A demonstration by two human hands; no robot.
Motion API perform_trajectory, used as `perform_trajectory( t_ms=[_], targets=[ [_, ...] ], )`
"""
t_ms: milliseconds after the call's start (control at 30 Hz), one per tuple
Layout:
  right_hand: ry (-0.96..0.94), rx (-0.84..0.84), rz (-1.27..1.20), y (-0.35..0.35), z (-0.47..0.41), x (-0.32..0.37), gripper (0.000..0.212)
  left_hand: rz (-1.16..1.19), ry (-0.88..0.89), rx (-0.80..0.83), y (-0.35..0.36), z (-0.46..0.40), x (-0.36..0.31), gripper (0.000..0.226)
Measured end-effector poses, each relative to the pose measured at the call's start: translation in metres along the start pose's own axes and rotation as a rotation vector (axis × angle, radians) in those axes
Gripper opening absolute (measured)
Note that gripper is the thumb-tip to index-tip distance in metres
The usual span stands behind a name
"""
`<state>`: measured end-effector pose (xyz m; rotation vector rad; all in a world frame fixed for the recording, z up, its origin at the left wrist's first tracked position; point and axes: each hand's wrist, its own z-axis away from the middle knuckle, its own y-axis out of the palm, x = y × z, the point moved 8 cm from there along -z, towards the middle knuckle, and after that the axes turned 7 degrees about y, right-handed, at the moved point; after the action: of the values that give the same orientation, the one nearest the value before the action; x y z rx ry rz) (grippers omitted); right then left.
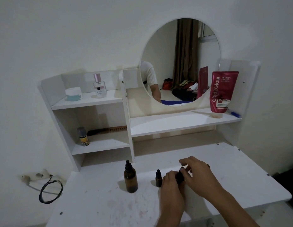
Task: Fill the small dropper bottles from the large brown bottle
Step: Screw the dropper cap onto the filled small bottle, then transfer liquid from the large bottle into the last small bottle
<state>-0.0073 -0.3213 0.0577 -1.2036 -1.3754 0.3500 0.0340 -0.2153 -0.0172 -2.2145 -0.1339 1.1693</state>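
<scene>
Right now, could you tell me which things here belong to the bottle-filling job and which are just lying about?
Job:
large brown bottle, capped, standing on the table
small dropper bottle, standing free
second small bottle, held between left hand and right hand

Lying about:
red tube
perfume bottle
cream jar
comb
small yellow-labelled bottle

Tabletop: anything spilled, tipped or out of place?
No spill visible. The large brown bottle and one small dropper bottle stand upright, capped. The left hand and right hand hold another small bottle. Only oddity: faint reddish smudges on the table.
</scene>
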Motion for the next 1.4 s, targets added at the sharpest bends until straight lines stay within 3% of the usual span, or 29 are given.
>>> perform_trajectory(
  t_ms=[100,233,400,500,667,1000,1233,1400],
  targets=[
    [-0.006,0.069,0.025,0.007,-0.001,-0.002,0.026,0.008,-0.033,0.004,0.002,0.001,0.004,0.013],
    [0.062,0.001,-0.033,0.002,0.000,-0.011,0.008,-0.006,-0.035,0.004,0.003,0.000,0.006,0.011],
    [0.122,-0.044,-0.020,0.000,0.006,-0.011,0.026,-0.044,-0.031,0.016,0.002,-0.001,0.003,0.011],
    [0.081,-0.018,-0.086,0.000,0.012,-0.008,0.013,-0.045,-0.037,-0.001,0.000,0.001,0.000,0.008],
    [-0.046,0.076,-0.061,0.006,0.003,-0.005,0.034,-0.060,-0.039,-0.001,0.000,0.000,-0.001,0.011],
    [0.011,-0.001,-0.018,0.012,-0.003,-0.014,0.012,-0.077,-0.068,-0.001,-0.001,0.000,0.001,0.009],
    [0.067,-0.022,0.005,0.010,0.002,-0.008,0.019,-0.118,-0.060,0.043,-0.004,-0.001,-0.005,0.022],
    [0.067,-0.118,-0.030,-0.011,0.018,0.001,0.041,-0.138,-0.047,0.045,0.001,0.012,-0.002,0.045]
  ],
)
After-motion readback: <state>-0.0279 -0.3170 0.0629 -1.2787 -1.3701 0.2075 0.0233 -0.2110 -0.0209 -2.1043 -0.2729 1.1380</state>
